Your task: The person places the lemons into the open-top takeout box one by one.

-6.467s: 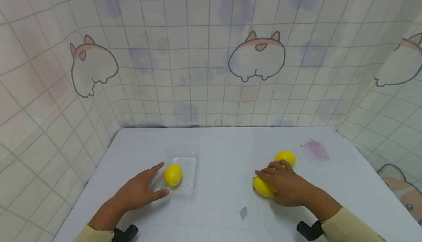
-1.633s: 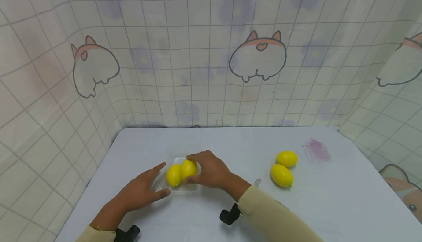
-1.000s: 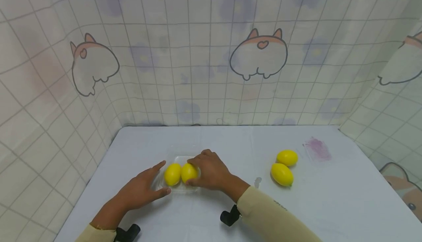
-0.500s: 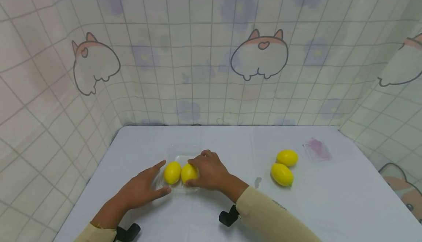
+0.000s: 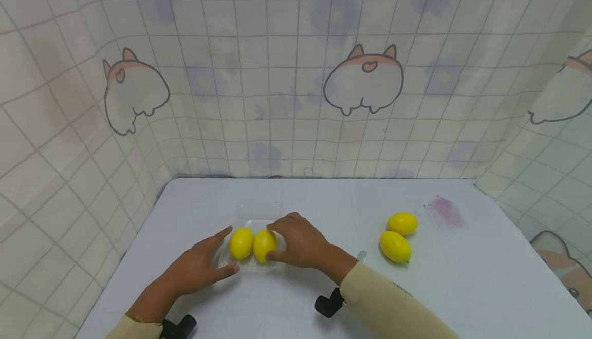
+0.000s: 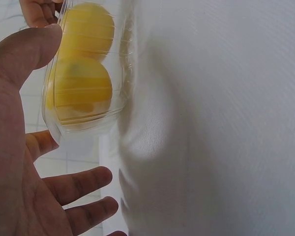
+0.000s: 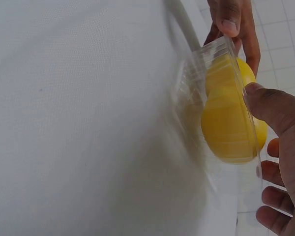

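Lemons (image 5: 241, 244), two smooth yellow ovals, touch inside the clear plastic tray (image 5: 255, 224), left hand (image 5: 196, 267) spread at its eight o'clock, right hand (image 5: 302, 244) loosely parted at three; I'd ease that one away gently, nudging neither fruit.

From the head, one camera looks forward and down across the white cloth-covered table (image 5: 462, 287) to the pale grid-patterned sheet (image 5: 250, 108) behind, while both wrist cameras, close and low, share the clear plastic box (image 6: 122, 84) of yellow oval lemons (image 5: 241, 242), seen from opposite sides, their views turned sideways.
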A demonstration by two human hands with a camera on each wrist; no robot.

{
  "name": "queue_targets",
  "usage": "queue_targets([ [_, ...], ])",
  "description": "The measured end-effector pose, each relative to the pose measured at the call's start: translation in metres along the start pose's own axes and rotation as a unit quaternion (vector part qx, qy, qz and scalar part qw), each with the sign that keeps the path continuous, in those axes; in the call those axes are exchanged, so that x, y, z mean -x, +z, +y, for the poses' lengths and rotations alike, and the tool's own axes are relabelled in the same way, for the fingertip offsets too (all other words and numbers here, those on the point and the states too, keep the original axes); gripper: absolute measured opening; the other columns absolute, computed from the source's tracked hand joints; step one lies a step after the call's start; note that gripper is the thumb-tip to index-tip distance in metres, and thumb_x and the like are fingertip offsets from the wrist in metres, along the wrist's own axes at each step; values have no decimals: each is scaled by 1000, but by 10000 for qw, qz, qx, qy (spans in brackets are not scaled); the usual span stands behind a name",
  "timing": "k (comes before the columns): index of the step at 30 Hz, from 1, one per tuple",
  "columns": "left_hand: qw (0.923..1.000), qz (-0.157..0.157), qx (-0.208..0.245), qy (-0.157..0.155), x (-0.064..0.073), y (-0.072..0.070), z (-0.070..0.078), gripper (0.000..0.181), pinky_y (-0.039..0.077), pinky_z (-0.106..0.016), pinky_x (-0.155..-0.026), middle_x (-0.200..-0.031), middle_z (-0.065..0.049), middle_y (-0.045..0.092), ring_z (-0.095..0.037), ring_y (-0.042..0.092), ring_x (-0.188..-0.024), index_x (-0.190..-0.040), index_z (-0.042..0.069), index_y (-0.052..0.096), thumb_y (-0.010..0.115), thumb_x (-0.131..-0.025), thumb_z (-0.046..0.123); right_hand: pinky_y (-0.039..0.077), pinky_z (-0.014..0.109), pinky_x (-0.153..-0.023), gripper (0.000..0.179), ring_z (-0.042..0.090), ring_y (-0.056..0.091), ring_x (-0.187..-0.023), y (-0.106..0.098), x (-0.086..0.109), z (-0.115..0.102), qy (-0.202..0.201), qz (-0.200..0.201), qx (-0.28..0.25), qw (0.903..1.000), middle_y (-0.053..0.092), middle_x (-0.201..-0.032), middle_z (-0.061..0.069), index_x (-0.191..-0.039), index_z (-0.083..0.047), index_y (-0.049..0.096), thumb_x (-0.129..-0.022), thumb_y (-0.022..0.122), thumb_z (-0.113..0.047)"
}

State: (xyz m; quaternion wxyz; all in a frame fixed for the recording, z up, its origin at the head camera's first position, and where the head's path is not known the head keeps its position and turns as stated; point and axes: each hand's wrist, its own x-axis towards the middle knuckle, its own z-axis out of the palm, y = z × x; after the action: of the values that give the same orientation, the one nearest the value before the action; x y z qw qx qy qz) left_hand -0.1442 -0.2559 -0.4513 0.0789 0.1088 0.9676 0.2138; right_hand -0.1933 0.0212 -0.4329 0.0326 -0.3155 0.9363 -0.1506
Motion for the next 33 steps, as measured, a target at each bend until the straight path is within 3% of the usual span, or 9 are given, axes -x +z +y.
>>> queue_targets([
  [11,10000,-14,-15,-47,-1,2,-1,102,38,-67,-109,-159,-18,41,-43,43,-140,-162,18,30,68,-85,72,44,38,-111,63,17,49,-135,-11,15,8,-129,-186,-346,9991,59,-142,-7,-141,-21,61,-89,78,-51],
  [21,9998,-80,102,-148,-1,0,3,102,36,-67,-110,-159,-17,40,-43,41,-142,-162,17,31,69,-84,71,43,40,-113,66,17,46,-138,-18,29,20,58,-333,-454,9984,56,-146,-5,-145,-21,59,-90,77,-52],
  [33,9995,-147,233,-159,-3,1,2,104,34,-68,-111,-161,-18,38,-45,39,-143,-163,16,28,70,-84,71,42,42,-113,64,20,43,-139,-28,50,44,176,-120,-482,9986,56,-146,-3,-144,-20,59,-90,77,-49],
])
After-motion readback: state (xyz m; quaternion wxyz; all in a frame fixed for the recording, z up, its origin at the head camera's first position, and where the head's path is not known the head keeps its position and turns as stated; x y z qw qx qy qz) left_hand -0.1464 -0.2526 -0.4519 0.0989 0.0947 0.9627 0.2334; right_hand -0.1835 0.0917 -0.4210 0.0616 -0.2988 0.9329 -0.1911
